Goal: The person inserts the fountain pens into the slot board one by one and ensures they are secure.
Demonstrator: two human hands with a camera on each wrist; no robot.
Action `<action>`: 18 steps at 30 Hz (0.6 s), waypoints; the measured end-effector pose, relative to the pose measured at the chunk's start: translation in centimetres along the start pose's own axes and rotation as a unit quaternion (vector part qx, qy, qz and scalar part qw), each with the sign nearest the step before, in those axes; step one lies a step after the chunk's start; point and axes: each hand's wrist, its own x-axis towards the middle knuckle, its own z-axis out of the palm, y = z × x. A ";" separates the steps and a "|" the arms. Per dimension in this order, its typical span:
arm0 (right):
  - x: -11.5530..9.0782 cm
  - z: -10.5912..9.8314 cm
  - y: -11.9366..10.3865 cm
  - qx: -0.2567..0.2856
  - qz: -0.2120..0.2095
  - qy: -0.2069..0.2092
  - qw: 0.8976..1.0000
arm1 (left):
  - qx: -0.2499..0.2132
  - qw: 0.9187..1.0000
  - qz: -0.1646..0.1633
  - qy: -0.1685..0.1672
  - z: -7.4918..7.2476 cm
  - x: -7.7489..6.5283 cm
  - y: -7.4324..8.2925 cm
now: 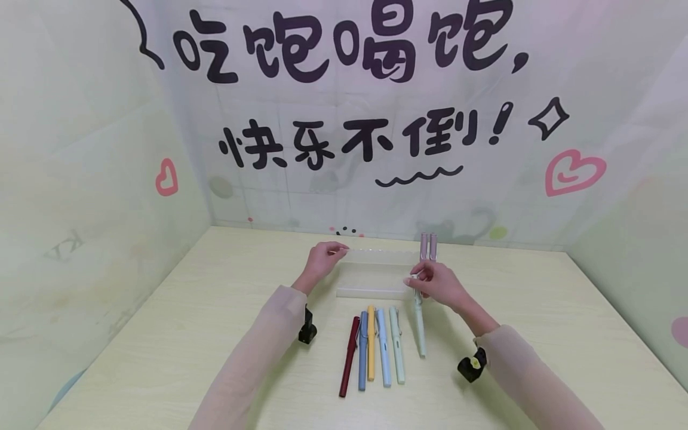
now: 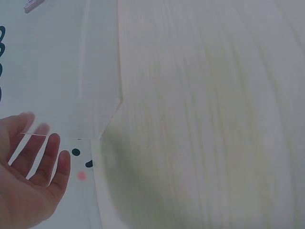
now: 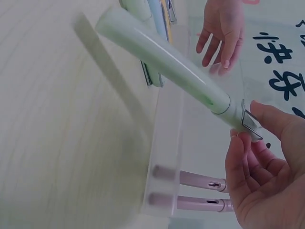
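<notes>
A translucent pen rack (image 1: 371, 293) stands on the table. My left hand (image 1: 323, 258) holds its upper left edge; in the left wrist view the thumb and index finger of that hand (image 2: 35, 176) meet at the rim of the panel (image 2: 62, 71). With thumb and fingertips, my right hand (image 1: 442, 283) pinches a pale green pen (image 1: 420, 325) by its clip end. The pen's other end points toward the near side, tilted over the table in the right wrist view. Two mauve pens (image 3: 202, 181) sit side by side at the rack's right end, partly behind my right hand.
In front of the rack lie a dark red pen (image 1: 349, 357), a blue pen (image 1: 362, 358), a yellow pen (image 1: 371, 349), a light blue pen (image 1: 384, 349) and another pale green pen (image 1: 397, 346). A printed cloth wall (image 1: 301, 203) rises behind the table.
</notes>
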 end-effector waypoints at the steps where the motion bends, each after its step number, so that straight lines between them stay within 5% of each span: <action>1: 0.1 -0.1 0.0 -0.002 -0.001 0.006 1.000 | -0.001 1.000 -0.002 0.000 0.0 0.0 0.0; 18: 2.1 -2.8 -1.7 -0.013 -0.019 0.126 0.992 | 0.008 1.000 0.004 0.004 0.0 0.0 0.1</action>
